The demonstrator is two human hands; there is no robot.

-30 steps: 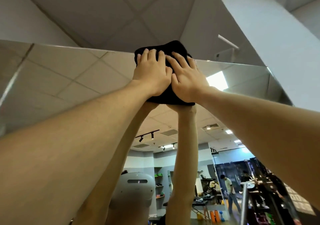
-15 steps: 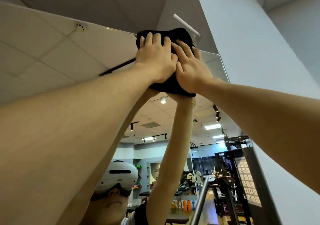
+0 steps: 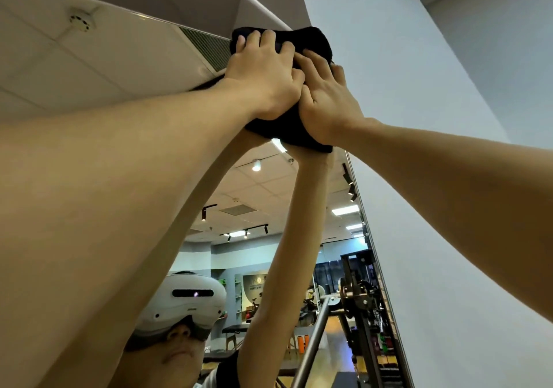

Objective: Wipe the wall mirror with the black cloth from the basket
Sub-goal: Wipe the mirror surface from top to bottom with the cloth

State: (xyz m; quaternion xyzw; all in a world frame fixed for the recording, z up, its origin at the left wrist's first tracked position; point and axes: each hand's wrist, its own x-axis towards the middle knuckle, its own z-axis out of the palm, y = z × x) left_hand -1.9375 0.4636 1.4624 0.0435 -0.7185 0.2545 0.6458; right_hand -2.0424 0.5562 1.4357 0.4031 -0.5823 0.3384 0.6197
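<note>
Wiping underway: your left hand [image 3: 263, 73] and right hand [image 3: 326, 100] press black cloth [image 3: 311, 40] flat-fingered against mirror [image 3: 104, 64]; next, sweep downward below fingertips.

**Black on pale grey, warm tones in the glass**

The cloth [image 3: 308, 43] is plain black, without pattern. The wall [image 3: 419, 58] beside the mirror [image 3: 269, 208] is pale blue-grey. A white tube [image 3: 260, 6] runs slantwise above the cloth. The ceiling [image 3: 89, 58] is off-white, scored by a grid of thin tile lines, with a grey slatted vent [image 3: 206, 49]. Reflected in the glass: a white headset [image 3: 182, 307] with a dark band across its front, black track lights [image 3: 245, 232], orange cylinders [image 3: 302, 342], a grey metal rail [image 3: 311, 342], and a yellow-brown floor [image 3: 332, 336].
</note>
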